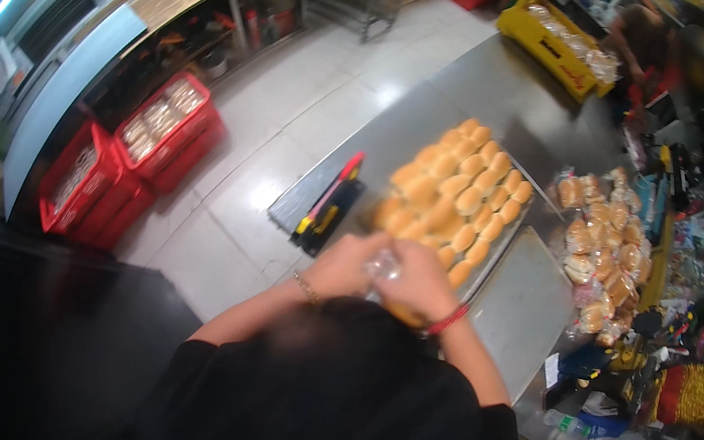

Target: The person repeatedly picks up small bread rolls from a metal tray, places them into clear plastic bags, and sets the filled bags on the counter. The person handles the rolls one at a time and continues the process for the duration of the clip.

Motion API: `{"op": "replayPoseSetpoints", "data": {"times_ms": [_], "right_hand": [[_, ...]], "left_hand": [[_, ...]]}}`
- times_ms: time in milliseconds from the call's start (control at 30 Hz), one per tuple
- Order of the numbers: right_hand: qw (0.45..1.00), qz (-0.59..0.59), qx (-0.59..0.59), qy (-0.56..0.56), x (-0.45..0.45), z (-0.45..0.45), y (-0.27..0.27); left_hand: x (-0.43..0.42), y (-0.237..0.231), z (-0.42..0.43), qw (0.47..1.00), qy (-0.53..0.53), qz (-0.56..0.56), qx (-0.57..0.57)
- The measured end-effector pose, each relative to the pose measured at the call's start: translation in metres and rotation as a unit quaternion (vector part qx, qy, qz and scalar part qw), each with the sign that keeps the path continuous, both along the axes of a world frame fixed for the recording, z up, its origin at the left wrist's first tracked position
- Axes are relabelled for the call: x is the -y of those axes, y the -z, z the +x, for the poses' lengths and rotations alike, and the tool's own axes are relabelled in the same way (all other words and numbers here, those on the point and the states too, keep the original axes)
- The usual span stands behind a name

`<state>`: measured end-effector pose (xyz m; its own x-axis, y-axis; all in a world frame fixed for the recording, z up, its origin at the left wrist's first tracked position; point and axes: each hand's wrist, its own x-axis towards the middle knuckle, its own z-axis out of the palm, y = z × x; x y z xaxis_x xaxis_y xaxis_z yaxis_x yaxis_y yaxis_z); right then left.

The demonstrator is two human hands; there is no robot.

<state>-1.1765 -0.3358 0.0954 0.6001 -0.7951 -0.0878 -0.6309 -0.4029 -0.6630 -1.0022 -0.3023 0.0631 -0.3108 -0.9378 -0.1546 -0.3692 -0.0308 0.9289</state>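
My left hand (345, 265) and my right hand (416, 281) meet close in front of my chest. Gathered between their fingers is a piece of clear plastic (382, 267), which looks like a bag; my fingers hide much of it. Beyond my hands, rows of golden oval bread buns (468, 202) cover a baking tray (496, 269) on the metal table (402, 115). Part of a bun (405, 313) shows just below my right hand. A black, yellow and red tool or holder (328, 213) lies left of the buns, near the table edge.
Bagged bread (607, 251) is heaped to the right, beyond a flat metal sheet (520, 306). A yellow crate (544, 54) of bagged bread stands at the far end, near another person (640, 48). Red crates (175, 146) are stacked on the floor at left. A plastic bottle (566, 423) lies lower right.
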Motion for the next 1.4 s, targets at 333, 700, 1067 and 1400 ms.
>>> {"op": "replayPoseSetpoints", "data": {"times_ms": [333, 700, 1067, 1400], "right_hand": [[0.956, 0.269, -0.051, -0.103, 0.1, 0.102, 0.094], [0.967, 0.13, -0.214, -0.05, 0.065, 0.144, 0.19], [0.945, 0.313, 0.008, 0.09, 0.089, -0.013, 0.176], [0.64, -0.074, 0.554, 0.527, 0.047, -0.242, 0.048]], "left_hand": [[0.039, 0.084, 0.09, 0.954, -0.241, -0.104, 0.144], [0.032, 0.272, 0.156, 0.979, -0.181, 0.018, -0.096], [-0.013, 0.196, 0.166, 0.901, -0.411, -0.126, 0.066], [-0.005, 0.06, -0.028, 0.98, 0.085, -0.131, 0.122]]}}
